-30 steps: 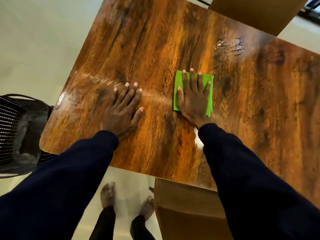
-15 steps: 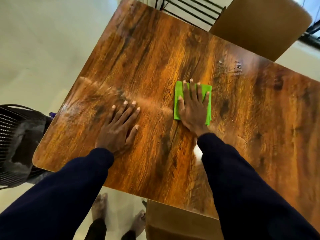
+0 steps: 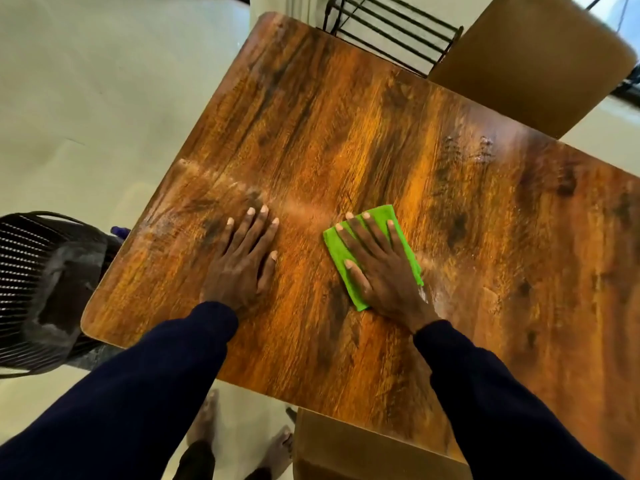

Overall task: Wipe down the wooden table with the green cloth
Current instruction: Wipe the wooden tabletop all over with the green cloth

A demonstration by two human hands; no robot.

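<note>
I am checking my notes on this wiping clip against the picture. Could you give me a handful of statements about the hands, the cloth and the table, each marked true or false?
1. The right hand presses flat on the green cloth. True.
2. The left hand also holds a cloth. False: it lies bare and flat on the wooden table, apart from the cloth.
3. The cloth is crumpled into a ball. False: it lies folded flat under the palm.
4. A black slatted basket stands on the floor beside the table. True.
5. The person wears shoes. False: the bare feet show below the table's edge.
</note>
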